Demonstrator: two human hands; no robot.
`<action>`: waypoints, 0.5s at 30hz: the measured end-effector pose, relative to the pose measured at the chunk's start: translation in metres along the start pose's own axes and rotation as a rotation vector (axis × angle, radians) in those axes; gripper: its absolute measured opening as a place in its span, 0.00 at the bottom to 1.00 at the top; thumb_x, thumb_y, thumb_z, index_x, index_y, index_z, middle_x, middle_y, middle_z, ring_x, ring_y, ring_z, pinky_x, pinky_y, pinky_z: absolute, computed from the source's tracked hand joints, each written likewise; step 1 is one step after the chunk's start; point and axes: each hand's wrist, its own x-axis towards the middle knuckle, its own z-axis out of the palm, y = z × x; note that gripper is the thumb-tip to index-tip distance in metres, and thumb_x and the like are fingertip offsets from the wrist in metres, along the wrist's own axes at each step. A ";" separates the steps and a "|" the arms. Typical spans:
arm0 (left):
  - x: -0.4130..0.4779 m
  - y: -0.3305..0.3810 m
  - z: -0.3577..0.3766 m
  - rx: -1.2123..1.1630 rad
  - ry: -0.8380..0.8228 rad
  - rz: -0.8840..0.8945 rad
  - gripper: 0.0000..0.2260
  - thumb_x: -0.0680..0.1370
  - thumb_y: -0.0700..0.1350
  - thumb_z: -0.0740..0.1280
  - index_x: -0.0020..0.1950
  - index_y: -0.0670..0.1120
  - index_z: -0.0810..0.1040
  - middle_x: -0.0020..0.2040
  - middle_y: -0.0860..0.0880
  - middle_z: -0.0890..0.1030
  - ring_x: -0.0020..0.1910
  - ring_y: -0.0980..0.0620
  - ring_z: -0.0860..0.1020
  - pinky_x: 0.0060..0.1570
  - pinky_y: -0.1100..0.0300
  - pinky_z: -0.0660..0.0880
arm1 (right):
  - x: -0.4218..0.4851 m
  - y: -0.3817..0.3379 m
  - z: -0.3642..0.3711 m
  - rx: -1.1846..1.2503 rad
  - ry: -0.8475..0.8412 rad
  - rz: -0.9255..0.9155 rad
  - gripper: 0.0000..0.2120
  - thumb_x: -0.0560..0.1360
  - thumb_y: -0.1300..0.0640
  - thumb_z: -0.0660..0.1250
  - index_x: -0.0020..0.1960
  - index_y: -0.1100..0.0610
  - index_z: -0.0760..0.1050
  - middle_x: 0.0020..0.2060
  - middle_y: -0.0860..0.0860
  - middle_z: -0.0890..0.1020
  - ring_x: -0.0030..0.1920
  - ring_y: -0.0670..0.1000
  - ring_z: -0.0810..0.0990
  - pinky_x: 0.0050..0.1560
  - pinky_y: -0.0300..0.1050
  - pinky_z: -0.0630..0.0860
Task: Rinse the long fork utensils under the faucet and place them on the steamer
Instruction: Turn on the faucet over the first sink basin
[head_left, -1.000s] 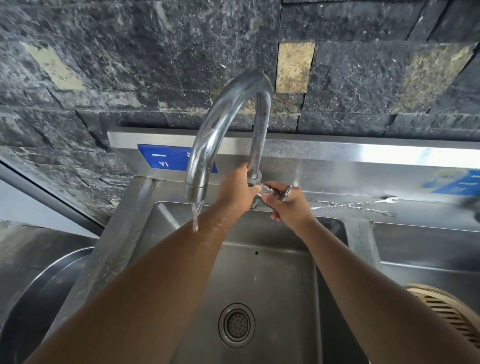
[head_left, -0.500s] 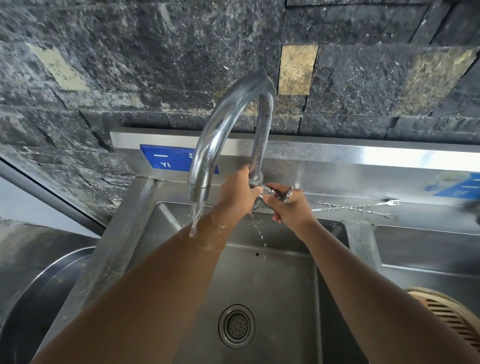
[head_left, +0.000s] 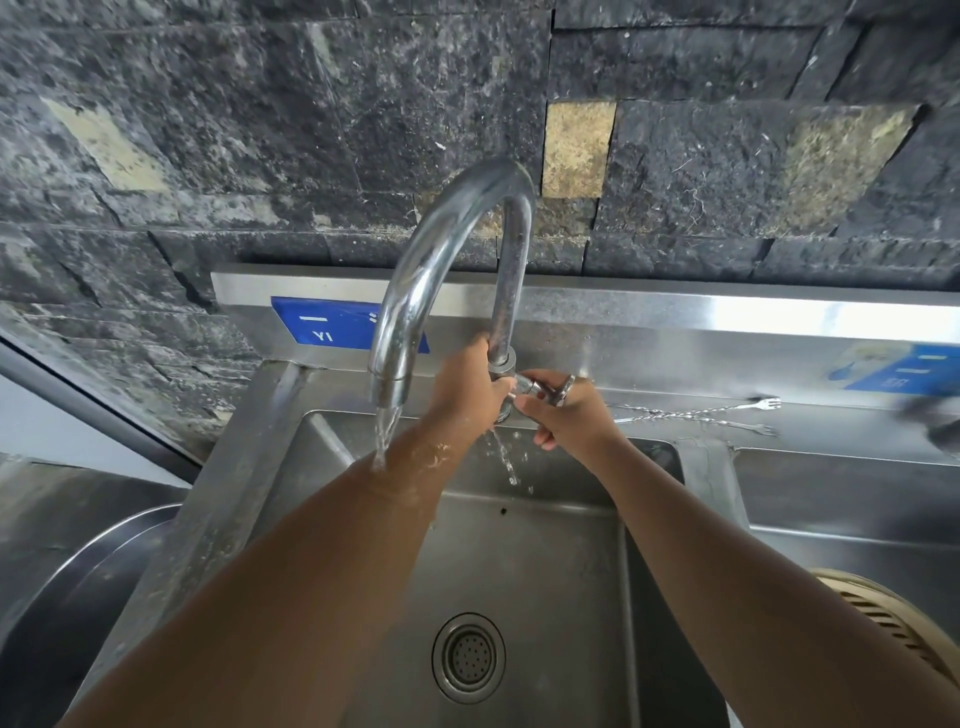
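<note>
A curved chrome faucet (head_left: 447, 244) rises behind the steel sink (head_left: 519, 545), and water runs from its spout onto my left forearm. My left hand (head_left: 465, 387) grips the base of the faucet pipe. My right hand (head_left: 563, 415) holds the small valve handle (head_left: 558, 388) at the faucet base. Drops spray from the joint below it. Two long twisted metal forks (head_left: 696, 415) lie on the sink's back ledge, right of my right hand, tines pointing right. The edge of a bamboo steamer (head_left: 893, 618) shows at the lower right.
A round drain (head_left: 468, 657) sits in the basin floor. A second basin (head_left: 852, 499) lies to the right. A large metal bowl or pot (head_left: 78, 582) stands at the lower left. Dark stone wall behind, with blue labels (head_left: 332, 327) on the backsplash.
The stream from the spout has grown stronger and now wets my left forearm. More water sprays from the joint at the faucet base. Both hands stay on the faucet.
</note>
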 end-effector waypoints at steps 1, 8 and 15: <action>0.000 0.000 0.000 0.000 -0.002 0.000 0.16 0.74 0.41 0.73 0.60 0.45 0.76 0.50 0.46 0.84 0.46 0.46 0.83 0.48 0.48 0.82 | -0.002 -0.002 -0.002 -0.012 -0.014 0.017 0.18 0.74 0.55 0.74 0.63 0.49 0.77 0.35 0.48 0.83 0.29 0.48 0.83 0.34 0.46 0.83; -0.012 0.000 -0.006 -0.083 -0.065 -0.084 0.20 0.75 0.40 0.72 0.65 0.46 0.74 0.56 0.49 0.83 0.45 0.55 0.79 0.40 0.67 0.72 | -0.036 -0.004 -0.023 -0.083 -0.040 0.121 0.35 0.73 0.61 0.75 0.75 0.56 0.61 0.54 0.48 0.78 0.42 0.54 0.86 0.39 0.46 0.84; -0.062 0.017 -0.006 0.012 -0.155 -0.141 0.12 0.77 0.39 0.68 0.60 0.39 0.76 0.53 0.41 0.82 0.49 0.45 0.81 0.41 0.58 0.76 | -0.087 -0.013 -0.048 -0.253 0.091 0.141 0.17 0.74 0.59 0.72 0.62 0.58 0.77 0.46 0.53 0.84 0.38 0.53 0.85 0.43 0.49 0.82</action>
